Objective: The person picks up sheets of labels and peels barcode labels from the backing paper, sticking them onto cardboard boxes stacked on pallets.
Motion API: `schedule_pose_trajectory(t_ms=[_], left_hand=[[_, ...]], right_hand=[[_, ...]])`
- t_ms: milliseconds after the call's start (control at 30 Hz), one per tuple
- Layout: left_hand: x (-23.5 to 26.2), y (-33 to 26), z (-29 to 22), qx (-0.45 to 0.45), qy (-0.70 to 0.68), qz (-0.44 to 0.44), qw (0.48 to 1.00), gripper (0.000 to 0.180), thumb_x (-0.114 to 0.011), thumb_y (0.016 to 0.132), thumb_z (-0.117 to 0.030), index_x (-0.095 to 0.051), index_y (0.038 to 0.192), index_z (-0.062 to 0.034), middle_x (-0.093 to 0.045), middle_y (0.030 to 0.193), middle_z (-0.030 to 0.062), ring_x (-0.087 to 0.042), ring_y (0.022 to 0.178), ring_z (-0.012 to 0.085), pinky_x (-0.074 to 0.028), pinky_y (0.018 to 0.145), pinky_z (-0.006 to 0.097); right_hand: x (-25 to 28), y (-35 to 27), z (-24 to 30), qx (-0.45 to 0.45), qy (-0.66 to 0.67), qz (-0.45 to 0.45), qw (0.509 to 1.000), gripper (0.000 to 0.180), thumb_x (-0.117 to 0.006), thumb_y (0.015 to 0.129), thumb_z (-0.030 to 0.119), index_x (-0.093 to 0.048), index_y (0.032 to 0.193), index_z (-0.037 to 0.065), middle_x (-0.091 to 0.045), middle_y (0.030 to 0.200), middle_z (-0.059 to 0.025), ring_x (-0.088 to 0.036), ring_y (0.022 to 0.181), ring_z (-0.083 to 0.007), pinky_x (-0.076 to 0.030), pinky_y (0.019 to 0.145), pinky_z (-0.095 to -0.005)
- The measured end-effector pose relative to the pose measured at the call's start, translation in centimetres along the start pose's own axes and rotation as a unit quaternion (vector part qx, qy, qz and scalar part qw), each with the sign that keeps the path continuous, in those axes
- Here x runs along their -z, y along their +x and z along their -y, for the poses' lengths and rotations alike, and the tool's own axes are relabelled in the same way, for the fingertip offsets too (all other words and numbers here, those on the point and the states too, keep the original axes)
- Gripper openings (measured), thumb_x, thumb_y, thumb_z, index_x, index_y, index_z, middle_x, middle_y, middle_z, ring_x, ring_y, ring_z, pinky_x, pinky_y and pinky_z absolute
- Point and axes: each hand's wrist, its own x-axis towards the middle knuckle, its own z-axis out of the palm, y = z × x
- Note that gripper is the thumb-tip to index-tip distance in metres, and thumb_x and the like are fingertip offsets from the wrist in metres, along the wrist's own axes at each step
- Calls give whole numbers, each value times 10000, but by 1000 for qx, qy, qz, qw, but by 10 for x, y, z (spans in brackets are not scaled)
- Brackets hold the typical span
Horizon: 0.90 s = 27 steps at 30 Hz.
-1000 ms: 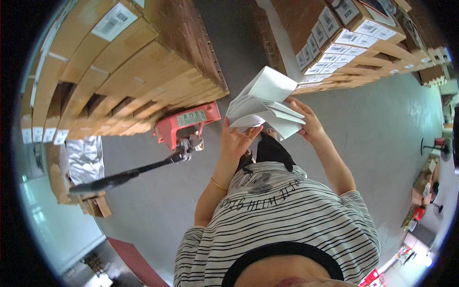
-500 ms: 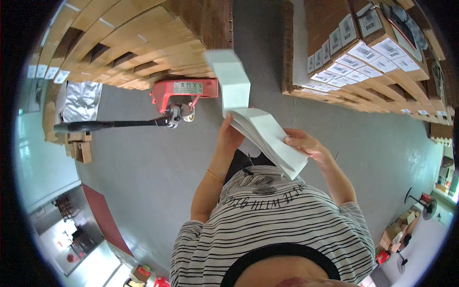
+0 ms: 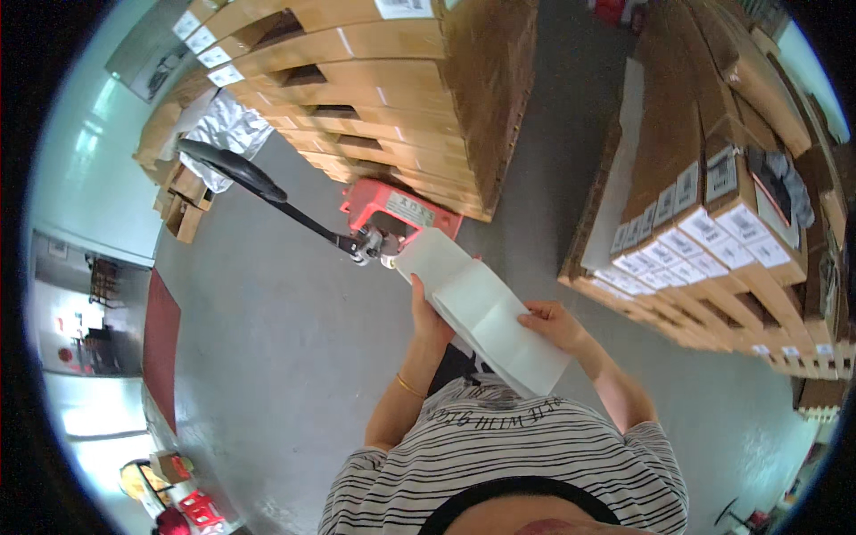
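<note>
One folded strip of white paper (image 3: pixel 495 314) spans the middle of the frame, held at its left edge by my left hand (image 3: pixel 431 316) and its right edge by my right hand (image 3: pixel 556 326), with a red pallet jack (image 3: pixel 367 201) above left.

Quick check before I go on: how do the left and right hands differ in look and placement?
The left hand grips the left edge of the white paper; the right hand grips its right edge. The left wrist wears a thin yellow band, while the right wrist shows none. Both hands are bare and hold the same paper.
</note>
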Motion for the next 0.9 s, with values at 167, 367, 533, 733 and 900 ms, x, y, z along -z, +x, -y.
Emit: schedule_pose_trajectory(t_ms=[167,367,533,733,900], left_hand=[[-4,-7,-34,-61,23,-100,993,665,-388,965,-519,-330,1419,-36,-433,1408,191,-442,1268,382,-334,1077,511],[18,-17,-97,-151,-1,-52,987,632,-410,964,-448,-329,1417,-14,-445,1405,170,-450,1268,361,-337,1072,512],[22,-27,-162,-177,14,-32,983,662,-471,911,-411,-341,1400,16,-471,1373,184,-468,1254,358,-364,1052,499],[51,-50,-221,-217,84,-44,971,806,-607,773,-363,-301,1407,30,-471,1347,227,-443,1252,416,-349,1058,518],[66,-70,-241,-237,56,-89,966,824,-617,748,-323,-282,1421,12,-434,1372,232,-415,1264,443,-331,1060,565]], right_hand=[[-18,23,40,24,-114,5,993,281,-610,926,218,-640,1121,19,-684,859,-36,-584,761,-61,-481,665,-247],[-4,53,108,181,-370,-81,907,217,-621,898,201,-644,1028,28,-665,782,-114,-611,733,-122,-486,667,-307],[-12,48,246,290,-436,-135,841,133,-593,908,156,-608,936,27,-576,709,-52,-549,658,-109,-457,603,-299],[-41,93,453,525,-171,-176,815,264,-574,933,173,-583,1122,-12,-647,978,-47,-600,876,-91,-497,774,-252],[-10,209,635,627,2,-193,755,260,-623,869,86,-599,1114,4,-653,896,-86,-619,785,-170,-519,680,-294]])
